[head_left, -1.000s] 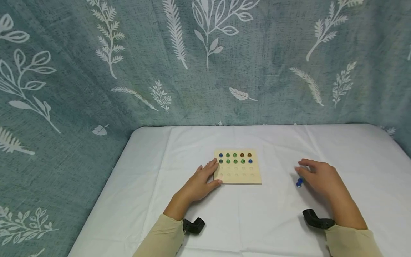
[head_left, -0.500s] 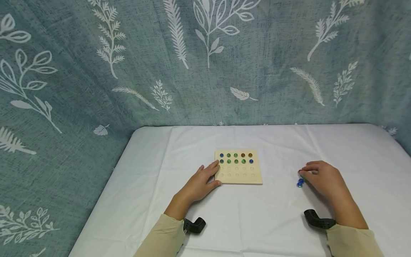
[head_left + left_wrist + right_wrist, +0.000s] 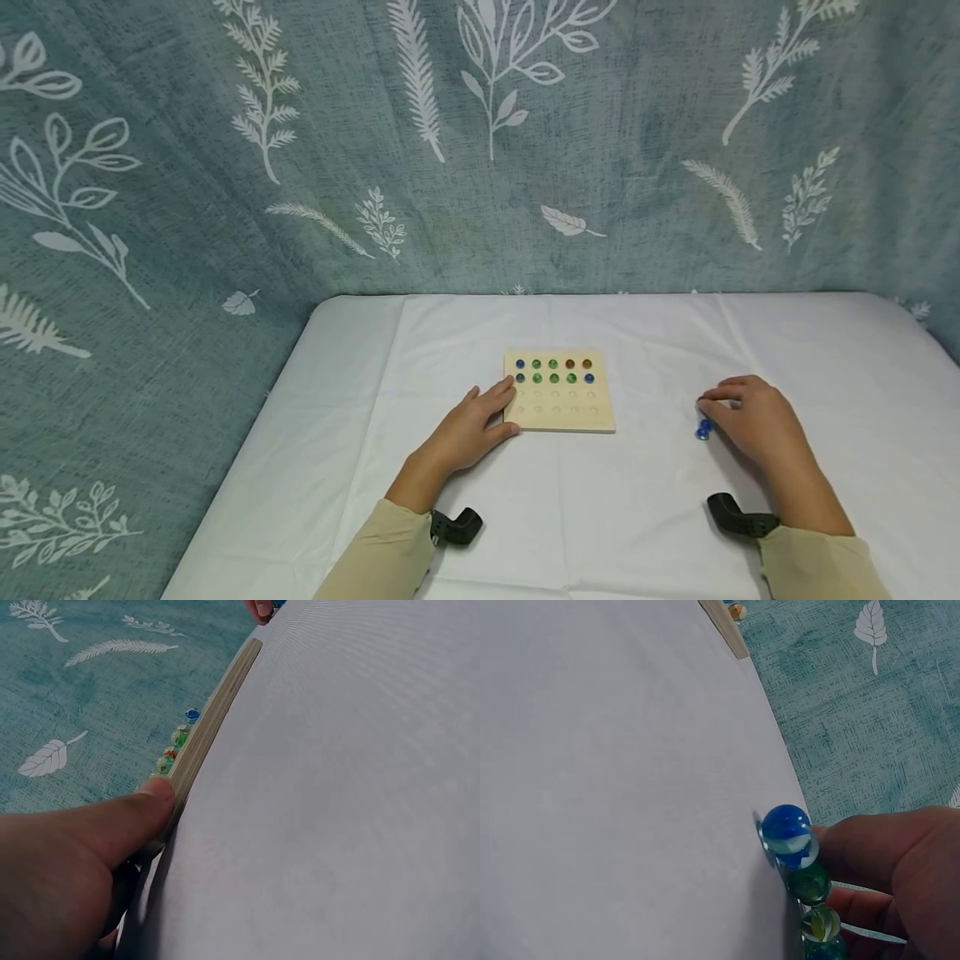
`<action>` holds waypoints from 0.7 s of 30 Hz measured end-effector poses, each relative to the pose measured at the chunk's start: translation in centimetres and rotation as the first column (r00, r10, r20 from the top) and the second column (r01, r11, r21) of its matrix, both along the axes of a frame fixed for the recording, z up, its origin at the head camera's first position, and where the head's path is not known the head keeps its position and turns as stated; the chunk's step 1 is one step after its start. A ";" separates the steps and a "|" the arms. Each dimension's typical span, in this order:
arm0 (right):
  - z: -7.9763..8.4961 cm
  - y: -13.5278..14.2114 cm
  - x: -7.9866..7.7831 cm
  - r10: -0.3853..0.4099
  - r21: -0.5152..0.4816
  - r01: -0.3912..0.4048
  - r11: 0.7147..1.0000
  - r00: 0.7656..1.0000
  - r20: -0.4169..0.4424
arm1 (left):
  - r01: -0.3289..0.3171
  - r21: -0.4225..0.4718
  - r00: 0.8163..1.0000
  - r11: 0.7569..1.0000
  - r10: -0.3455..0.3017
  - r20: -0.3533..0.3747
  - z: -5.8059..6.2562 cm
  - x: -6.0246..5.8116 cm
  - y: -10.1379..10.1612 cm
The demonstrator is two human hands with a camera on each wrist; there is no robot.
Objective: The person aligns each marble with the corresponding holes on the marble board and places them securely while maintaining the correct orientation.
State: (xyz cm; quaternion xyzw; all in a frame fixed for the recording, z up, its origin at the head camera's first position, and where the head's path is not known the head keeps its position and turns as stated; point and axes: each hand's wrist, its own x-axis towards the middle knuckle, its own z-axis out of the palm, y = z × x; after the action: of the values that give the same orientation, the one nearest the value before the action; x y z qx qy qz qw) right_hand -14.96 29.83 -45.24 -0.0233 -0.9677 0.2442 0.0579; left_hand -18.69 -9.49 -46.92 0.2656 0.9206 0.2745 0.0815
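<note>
A pale wooden board (image 3: 558, 421) lies on the white table, with blue, green and amber marbles in its two far rows of hollows. My left hand (image 3: 467, 429) rests on the board's left side, fingers over its edge. In the left wrist view the thumb (image 3: 142, 806) presses against the board's side. Well to the right, my right hand (image 3: 753, 417) bends over a small group of marbles. Its thumb and fingers meet on what looks like a green marble (image 3: 808, 883), partly hidden. Blue marbles (image 3: 786, 829) sit right beside the thumb, and a yellow-green marble (image 3: 821, 924) shows near the fingers.
The white tablecloth (image 3: 600, 508) has shallow creases. Behind and to the left hangs a blue-green curtain (image 3: 465, 242) with white leaf prints, meeting the table's far edge. Black wrist cameras (image 3: 457, 527) are strapped to both forearms.
The right thumb and fingers, slightly apart one second ago, have come together at the marbles. My left hand keeps its place on the board. The whole head view has shifted slightly.
</note>
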 end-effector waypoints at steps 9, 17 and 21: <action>-0.3 -0.2 0.1 -0.017 -0.008 0.017 1.000 1.000 -0.014 | 0.006 -0.054 0.999 0.999 -0.008 -0.034 0.3 0.1 -0.2; -0.2 -0.5 0.1 -0.032 -0.004 0.032 0.999 0.999 -0.024 | 0.028 -0.096 0.997 0.995 -0.035 -0.075 0.2 -0.1 -0.2; -0.2 -0.5 0.0 -0.036 0.001 0.037 0.999 0.999 -0.015 | 0.019 -0.083 0.998 0.996 -0.024 -0.057 0.3 -0.1 -0.3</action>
State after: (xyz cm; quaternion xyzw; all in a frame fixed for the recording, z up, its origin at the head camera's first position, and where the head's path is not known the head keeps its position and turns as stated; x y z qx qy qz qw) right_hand -14.96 29.35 -45.44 -0.0391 -0.9669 0.2426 0.0694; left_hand -18.76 -9.75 -46.65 0.2799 0.9301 0.2277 0.0685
